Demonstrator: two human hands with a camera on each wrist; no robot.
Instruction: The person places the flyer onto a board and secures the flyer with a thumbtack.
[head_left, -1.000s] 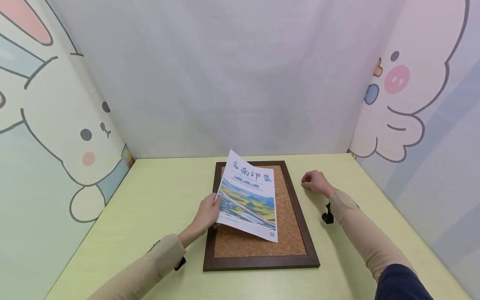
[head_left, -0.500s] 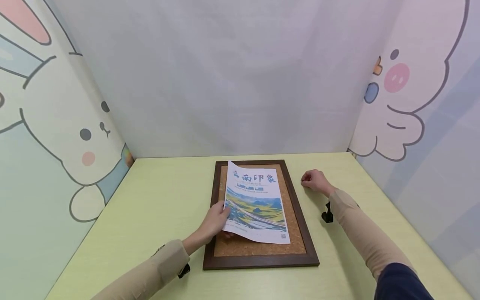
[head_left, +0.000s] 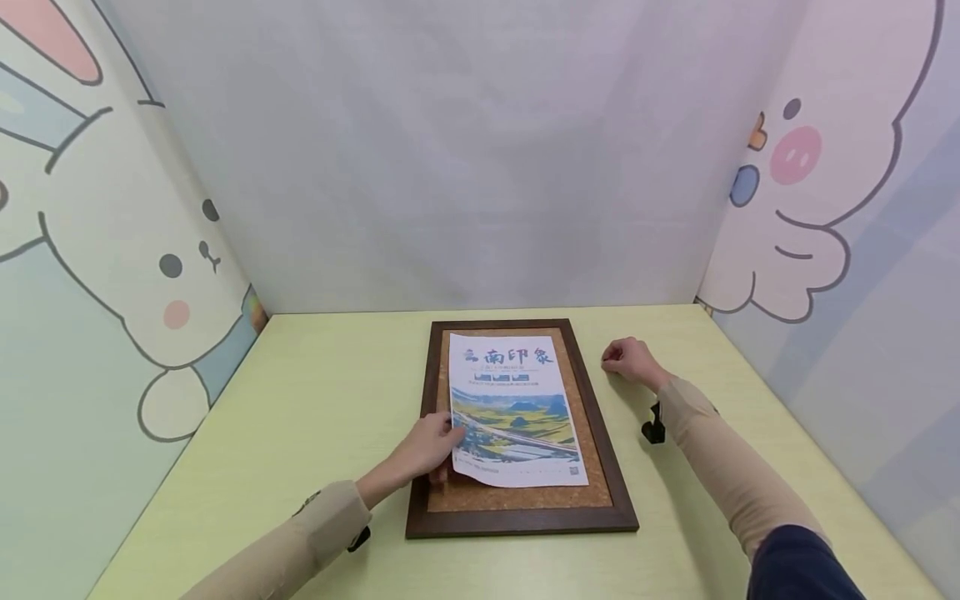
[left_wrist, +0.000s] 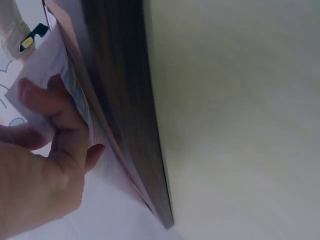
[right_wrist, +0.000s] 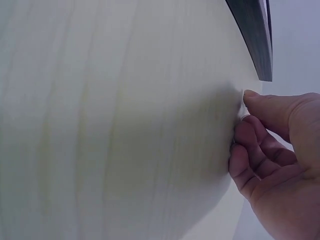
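Observation:
A printed poster (head_left: 517, 408) with a blue and yellow-green landscape lies over the cork board (head_left: 517, 497), inside its dark brown frame (head_left: 521, 523). Its lower left part curls up a little. At the poster's left edge is my left hand (head_left: 422, 446), its thumb overlapping the sheet and the lower fingers beside the edge. The left wrist view has this hand's fingers (left_wrist: 55, 107) apart, in front of the paper. My right hand (head_left: 632, 363) rests low on the table right of the frame. Its fingers curl loosely in the right wrist view, the thumb apart, nothing visible between them.
The frame lies flat on a pale yellow-green table (head_left: 337, 400). A grey-white curtain (head_left: 480, 167) rises behind it. Side panels carry a cartoon rabbit (head_left: 172, 250) on the left and another white cartoon figure (head_left: 810, 192) on the right.
The poster has come down from a tilted, raised position to lie over the cork, shifting right. My left hand's fingers have slipped from under its edge. The right hand has stayed put.

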